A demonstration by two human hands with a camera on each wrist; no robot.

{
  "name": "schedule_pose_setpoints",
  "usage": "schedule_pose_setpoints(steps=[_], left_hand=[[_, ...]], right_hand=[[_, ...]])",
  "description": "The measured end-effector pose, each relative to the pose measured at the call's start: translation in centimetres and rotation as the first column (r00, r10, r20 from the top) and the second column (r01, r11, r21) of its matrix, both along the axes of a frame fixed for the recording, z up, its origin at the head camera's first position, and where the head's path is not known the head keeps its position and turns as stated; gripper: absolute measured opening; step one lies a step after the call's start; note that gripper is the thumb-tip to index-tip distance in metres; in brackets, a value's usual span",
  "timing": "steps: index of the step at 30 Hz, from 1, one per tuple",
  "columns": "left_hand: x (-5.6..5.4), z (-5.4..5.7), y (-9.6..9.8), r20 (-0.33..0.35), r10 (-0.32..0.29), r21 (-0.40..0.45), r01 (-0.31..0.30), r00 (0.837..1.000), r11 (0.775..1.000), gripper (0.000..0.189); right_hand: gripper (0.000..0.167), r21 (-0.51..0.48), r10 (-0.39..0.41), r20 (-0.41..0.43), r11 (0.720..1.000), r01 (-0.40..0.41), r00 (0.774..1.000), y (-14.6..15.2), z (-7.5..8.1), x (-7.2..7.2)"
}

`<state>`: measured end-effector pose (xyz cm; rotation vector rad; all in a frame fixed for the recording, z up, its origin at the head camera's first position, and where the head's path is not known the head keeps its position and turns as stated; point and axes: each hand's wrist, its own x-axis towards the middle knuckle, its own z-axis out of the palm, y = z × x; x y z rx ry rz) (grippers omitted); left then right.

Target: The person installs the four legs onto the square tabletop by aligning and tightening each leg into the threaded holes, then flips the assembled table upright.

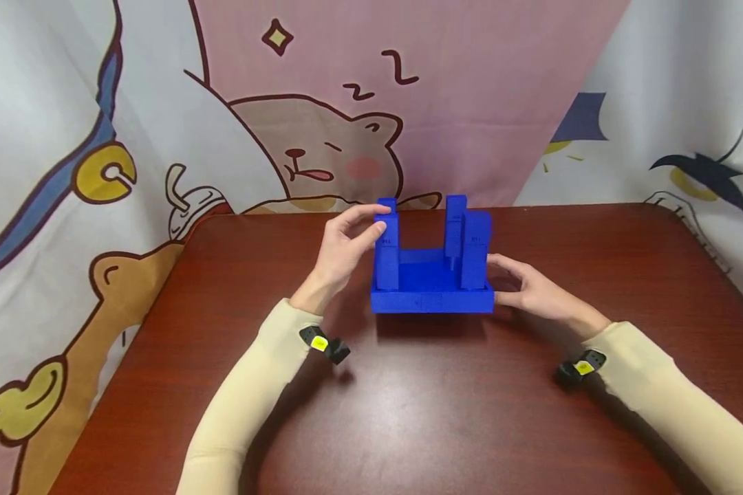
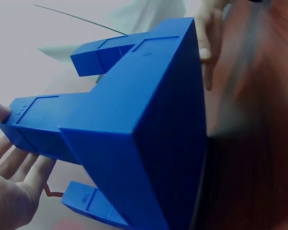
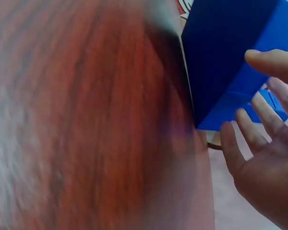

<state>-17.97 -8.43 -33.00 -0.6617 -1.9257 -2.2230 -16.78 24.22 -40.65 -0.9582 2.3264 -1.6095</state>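
Observation:
A blue block assembly has a flat base with several upright posts at its corners, the front ones bearing small raised markings. At the front left post, my left hand pinches near the top, thumb on one side and fingers on the other. My right hand is at the right end of the base, thumb and fingertips right at its side. In the right wrist view the fingers of that hand are spread and nearly straight beside the blue base. The left wrist view shows the base from its side.
The assembly stands over a glossy brown wooden table, with a dark shadow beneath it. A curtain with cartoon animals hangs behind the table's far edge. Each wrist wears a small black camera, the left one hanging close over the tabletop.

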Motion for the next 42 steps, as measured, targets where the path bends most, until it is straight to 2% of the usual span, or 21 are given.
schedule_pose_setpoints(steps=[4, 8, 10, 13, 16, 21, 26, 28, 32, 35, 38, 40, 42], left_hand=[[-0.7, 0.9, 0.0, 0.134, 0.014, 0.089, -0.026, 0.991, 0.996, 0.02], [-1.1, 1.6, -0.3, 0.27, 0.009, 0.18, -0.06, 0.963, 0.982, 0.015], [-1.2, 1.9, -0.5, 0.315, 0.0, 0.217, -0.072, 0.949, 0.973, 0.015], [-1.3, 1.9, -0.8, 0.351, -0.02, 0.278, -0.083, 0.936, 0.957, 0.017], [-1.4, 1.8, -1.0, 0.377, -0.037, 0.324, -0.094, 0.926, 0.942, 0.019], [-1.5, 1.4, -1.4, 0.419, -0.066, 0.374, -0.105, 0.906, 0.922, 0.018], [-1.6, 0.8, -1.7, 0.466, -0.092, 0.41, -0.123, 0.88, 0.904, 0.014], [-1.7, 0.6, -1.9, 0.464, -0.098, 0.419, -0.12, 0.88, 0.9, 0.012], [-1.3, -0.4, -2.6, 0.418, -0.133, 0.418, -0.06, 0.899, 0.907, 0.013], [-0.3, -1.9, -3.3, 0.347, -0.194, 0.398, 0.044, 0.918, 0.916, 0.034], [1.0, -3.7, -3.9, 0.254, -0.28, 0.383, 0.17, 0.926, 0.908, 0.056], [1.8, -4.7, -4.2, 0.199, -0.332, 0.362, 0.246, 0.922, 0.899, 0.059], [2.4, -5.4, -4.3, 0.143, -0.344, 0.305, 0.289, 0.928, 0.907, 0.056]], right_hand=[[0.052, -0.061, -0.049, -0.03, 0.997, 0.047, 0.998, -0.7, -0.3, 0.2], [0.048, -0.095, -0.083, -0.091, 0.993, 0.075, 0.992, -1.3, 0.0, 0.7], [0.047, -0.098, -0.102, -0.134, 0.991, 0.089, 0.986, -1.5, 0.2, 0.8], [0.046, -0.134, -0.131, -0.178, 0.985, 0.108, 0.975, -1.8, 0.7, 0.9], [0.045, -0.227, -0.143, -0.182, 0.969, 0.1, 0.973, -2.2, 1.0, 1.0], [0.04, -0.39, -0.152, -0.152, 0.917, 0.083, 0.977, -3.4, 1.9, 1.3], [0.031, -0.495, -0.158, -0.104, 0.865, 0.086, 0.982, -4.7, 3.4, 1.2], [0.031, -0.523, -0.127, -0.082, 0.85, 0.066, 0.988, -5.1, 3.8, 1.1], [0.033, -0.526, -0.104, -0.076, 0.849, 0.049, 0.992, -5.7, 4.3, 0.9], [0.033, -0.529, -0.129, -0.078, 0.846, 0.069, 0.989, -5.8, 4.3, 0.8], [0.032, -0.57, -0.143, -0.06, 0.818, 0.084, 0.988, -5.9, 4.1, 0.4], [0.031, -0.59, -0.164, -0.052, 0.801, 0.102, 0.985, -5.9, 4.1, 0.1], [0.03, -0.605, -0.181, -0.039, 0.787, 0.121, 0.983, -5.9, 4.1, -0.3]])
